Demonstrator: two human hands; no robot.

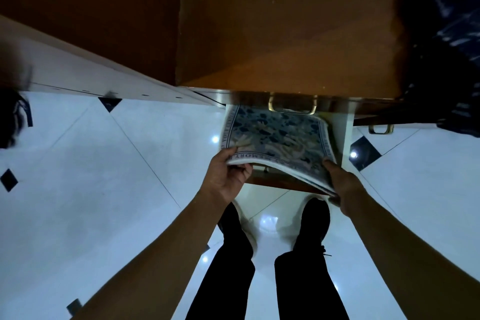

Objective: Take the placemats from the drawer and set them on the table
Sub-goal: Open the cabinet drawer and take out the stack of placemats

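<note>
Both the left hand [228, 172] and right hand [340, 187] gripped the placemats' [275, 138] near edge; loose lower mats might slip into the drawer [340, 135].

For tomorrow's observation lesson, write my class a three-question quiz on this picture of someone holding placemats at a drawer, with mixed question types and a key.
1. True or false: the left hand and the right hand both grip the placemats.
2. The drawer handle is: A) brass-coloured B) black C) white
3. Fill in: the white floor has small ___ diamond tiles.
Key: 1 true; 2 A; 3 black.
</note>
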